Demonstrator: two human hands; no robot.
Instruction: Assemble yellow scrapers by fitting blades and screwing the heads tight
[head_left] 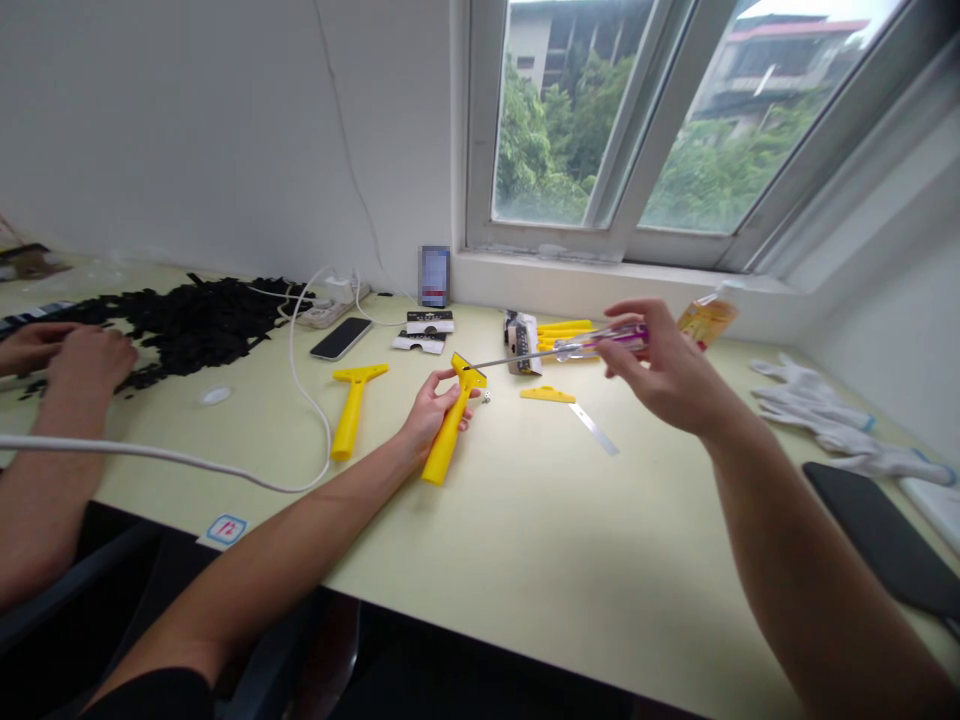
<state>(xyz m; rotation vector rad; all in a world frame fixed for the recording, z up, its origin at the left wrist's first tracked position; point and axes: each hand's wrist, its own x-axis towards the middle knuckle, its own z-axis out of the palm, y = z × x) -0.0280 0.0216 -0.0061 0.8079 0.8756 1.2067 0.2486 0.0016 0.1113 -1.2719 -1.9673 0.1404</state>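
My left hand is closed around a yellow scraper handle, its wide head up and its round grip slanting down toward me. In my right hand is a screwdriver with a clear and purple handle. Its long shaft runs left, and the tip meets the scraper's head. Just right of my left fingers lie small metal screws. A yellow blade cover and a thin metal blade rest on the table between my hands. Another yellow scraper lies to the left.
A co-worker's hands are at a pile of black pieces on the left. A white cable loops across the table near a phone. More yellow scrapers lie at the back; white gloves are at right.
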